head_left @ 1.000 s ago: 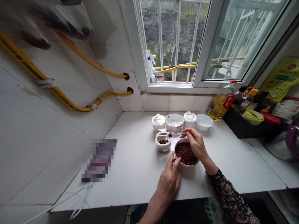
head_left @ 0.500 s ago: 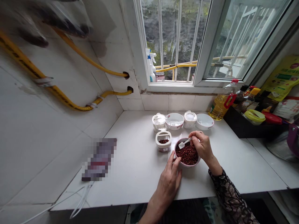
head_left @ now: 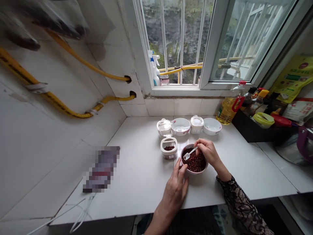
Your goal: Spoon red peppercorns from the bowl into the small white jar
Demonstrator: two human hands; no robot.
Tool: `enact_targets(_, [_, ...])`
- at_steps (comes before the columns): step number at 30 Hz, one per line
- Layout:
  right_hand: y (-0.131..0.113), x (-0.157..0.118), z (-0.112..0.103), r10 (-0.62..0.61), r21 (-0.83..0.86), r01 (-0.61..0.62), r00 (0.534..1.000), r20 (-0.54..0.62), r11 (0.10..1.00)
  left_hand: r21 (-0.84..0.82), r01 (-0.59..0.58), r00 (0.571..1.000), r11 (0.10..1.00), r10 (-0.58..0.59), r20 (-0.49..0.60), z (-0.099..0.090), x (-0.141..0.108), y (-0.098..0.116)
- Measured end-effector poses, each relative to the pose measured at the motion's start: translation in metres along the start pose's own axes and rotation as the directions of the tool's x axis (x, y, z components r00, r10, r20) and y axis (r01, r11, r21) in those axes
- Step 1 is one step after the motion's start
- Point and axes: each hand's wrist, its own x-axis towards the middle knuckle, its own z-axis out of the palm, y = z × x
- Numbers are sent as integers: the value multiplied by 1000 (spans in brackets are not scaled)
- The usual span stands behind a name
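My right hand [head_left: 207, 153] pinches a small white spoon [head_left: 191, 152] by its handle, with the spoon's head over the left part of a bowl. Dark red dried peppercorn-like grains [head_left: 197, 162] fill much of this pink-rimmed bowl [head_left: 194, 173]. A few grains seem to lie on the spoon. Fingers of my left hand [head_left: 176, 187] grip the bowl's left rim and side. Just left of the bowl stands a clear seasoning jar [head_left: 168, 153] with a cream frame and its lid raised; similar dark red grains are inside.
Behind stand a white-lidded jar [head_left: 164, 128], a white bowl [head_left: 181, 132], another jar [head_left: 197, 124] and a second white bowl [head_left: 212, 126]. An oil bottle [head_left: 226, 111] and a black condiment box [head_left: 246, 127] are at right. A blurred-out object [head_left: 101, 169] with a white cable lies left.
The spoon has dipped slightly toward the near left of the bowl, and grains now seem to show on it. My left hand stays at the rim. The whole view has shifted a little.
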Motion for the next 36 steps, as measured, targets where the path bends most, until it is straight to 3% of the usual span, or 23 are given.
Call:
enact_targets(3, [-1, 0, -1, -33, -35, 33, 999, 3, 999, -3, -5, 1000, 1000, 5, 1, 0, 0, 0])
enact_targets(8, [-7, -3, 6, -229, -183, 247, 967, 114, 952, -14, 6, 1000, 1000, -6, 8, 1, -1, -1])
enact_targets(14, [0, -1, 3, 29, 61, -34, 996, 82, 998, -39, 20, 1000, 999, -19, 15, 1, -1, 1])
enact_targets(16, [2, 1, 0, 60, 112, -65, 997, 46, 992, -42, 24, 1000, 999, -23, 21, 0, -1, 1])
enact_targets(30, [5, 7, -10, 112, 209, -112, 994, 12, 972, -39, 21, 999, 999, -20, 25, -1, 0, 1])
enact_targets(33, [4, 9, -8, 79, 237, -73, 997, -13, 969, -28, 19, 999, 999, -18, 29, -1, 0, 1])
enact_targets(36, [-2, 8, 1, -23, 232, 39, 997, -71, 972, -18, 23, 999, 1000, -22, 27, -1, 0, 0])
